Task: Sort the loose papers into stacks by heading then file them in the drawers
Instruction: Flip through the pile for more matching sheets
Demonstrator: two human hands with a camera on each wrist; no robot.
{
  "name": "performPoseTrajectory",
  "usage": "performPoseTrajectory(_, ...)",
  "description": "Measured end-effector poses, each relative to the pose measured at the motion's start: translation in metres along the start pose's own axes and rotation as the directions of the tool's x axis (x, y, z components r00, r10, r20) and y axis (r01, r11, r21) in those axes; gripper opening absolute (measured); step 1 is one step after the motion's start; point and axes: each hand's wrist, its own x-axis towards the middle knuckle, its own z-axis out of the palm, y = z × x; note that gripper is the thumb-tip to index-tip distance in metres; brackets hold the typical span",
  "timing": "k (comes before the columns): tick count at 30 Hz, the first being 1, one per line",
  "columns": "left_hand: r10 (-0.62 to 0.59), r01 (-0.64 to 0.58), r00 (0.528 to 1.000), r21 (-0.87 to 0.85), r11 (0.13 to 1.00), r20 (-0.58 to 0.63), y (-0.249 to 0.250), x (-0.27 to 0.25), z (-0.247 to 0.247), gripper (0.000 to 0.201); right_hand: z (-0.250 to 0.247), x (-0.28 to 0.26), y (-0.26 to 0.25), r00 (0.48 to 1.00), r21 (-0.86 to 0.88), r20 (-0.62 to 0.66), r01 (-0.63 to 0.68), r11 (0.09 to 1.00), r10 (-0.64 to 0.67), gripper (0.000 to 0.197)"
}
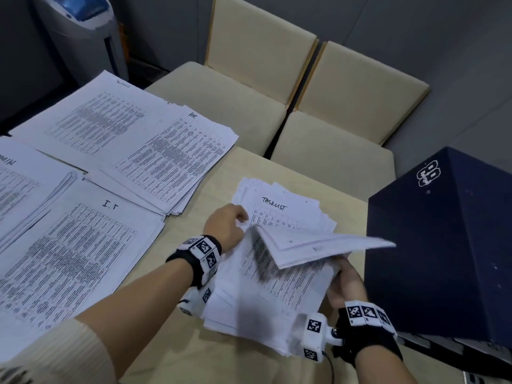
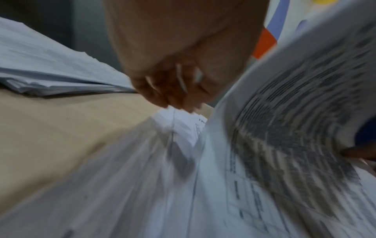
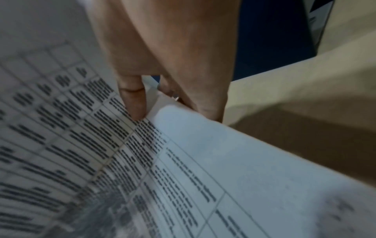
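Note:
A loose pile of printed papers [image 1: 277, 295] lies on the table, and a sheet headed TASKLIST [image 1: 279, 210] shows at its far end. A bundle of sheets [image 1: 318, 245] is lifted and folded over above the pile. My left hand [image 1: 227, 225] is at the pile's left edge, fingers curled onto the papers where the bundle [image 2: 295, 96] rises; this left wrist view of the hand [image 2: 173, 83] is blurred. My right hand [image 1: 346, 284] pinches the bundle's right edge, thumb [image 3: 133, 99] on the printed sheet [image 3: 101, 145].
Sorted stacks lie to the left: I.T [image 1: 83, 239], HR [image 1: 177, 156], a far one [image 1: 105, 115] and one at the left edge [image 1: 16, 184]. A dark blue box [image 1: 443, 245] stands right of the pile. Two cream chairs [image 1: 249, 106] face the table [image 1: 194, 342].

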Motion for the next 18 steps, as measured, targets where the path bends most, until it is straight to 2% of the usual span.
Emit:
performPoseTrajectory(1,0.09,-0.089,0.992,-0.021,0.996,0.086,0.005,-0.003,-0.003,0.043,-0.001,0.001,-0.002,0.999,0.019,0.022,-0.026,0.999,0.026,0.03)
performPoseTrajectory(2,0.144,-0.141,0.977,-0.03,0.99,0.16,0.009,-0.004,-0.004,0.043,0.004,-0.003,-0.007,0.998,0.036,0.033,-0.047,0.998,0.046,0.05)
performPoseTrajectory(3,0.169,-0.167,0.967,-0.027,0.986,0.191,0.012,-0.003,-0.007,0.039,0.009,-0.006,-0.013,0.997,0.067,0.055,-0.05,0.997,0.046,0.062)
performPoseTrajectory(4,0.167,-0.165,0.971,-0.028,0.986,0.172,0.014,-0.001,-0.009,0.033,0.015,-0.008,-0.02,0.996,0.081,0.078,-0.04,0.996,0.033,0.062)
performPoseTrajectory(5,0.148,-0.138,0.98,-0.08,0.987,0.13,0.017,0.002,-0.013,0.029,0.024,-0.013,-0.03,0.993,0.076,0.114,-0.023,0.997,0.014,0.053)
performPoseTrajectory(6,0.128,-0.11,0.987,-0.176,0.978,0.094,0.02,0.005,-0.019,0.034,0.033,-0.015,-0.041,0.991,0.069,0.131,0.006,0.998,-0.014,0.046)
performPoseTrajectory(8,0.128,-0.086,0.989,-0.419,0.904,0.071,0.035,0.006,-0.037,0.04,0.052,-0.023,-0.064,0.977,0.092,0.196,0.072,0.993,-0.089,0.05)
performPoseTrajectory(10,0.149,-0.138,0.988,-0.56,0.817,-0.025,0.052,0.005,-0.057,0.037,0.066,-0.033,-0.083,0.95,0.117,0.261,0.145,0.982,-0.172,0.048)
performPoseTrajectory(12,0.119,-0.172,0.985,-0.625,0.762,-0.126,0.069,0.002,-0.074,0.044,0.079,-0.046,-0.096,0.926,0.126,0.249,0.26,0.957,-0.284,0.038)
performPoseTrajectory(14,0.089,-0.201,0.976,-0.668,0.716,-0.199,0.085,-0.001,-0.085,0.059,0.09,-0.06,-0.104,0.876,0.149,0.245,0.391,0.908,-0.417,0.026)
performPoseTrajectory(16,0.118,-0.296,0.947,-0.661,0.69,-0.3,0.095,-0.002,-0.087,0.049,0.099,-0.068,-0.102,0.822,-0.002,0.176,0.551,0.835,-0.542,0.018)
performPoseTrajectory(18,0.13,-0.348,0.922,-0.628,0.697,-0.366,0.097,-0.008,-0.084,0.036,0.096,-0.062,-0.082,0.784,-0.168,0.144,0.62,0.766,-0.603,0.013)
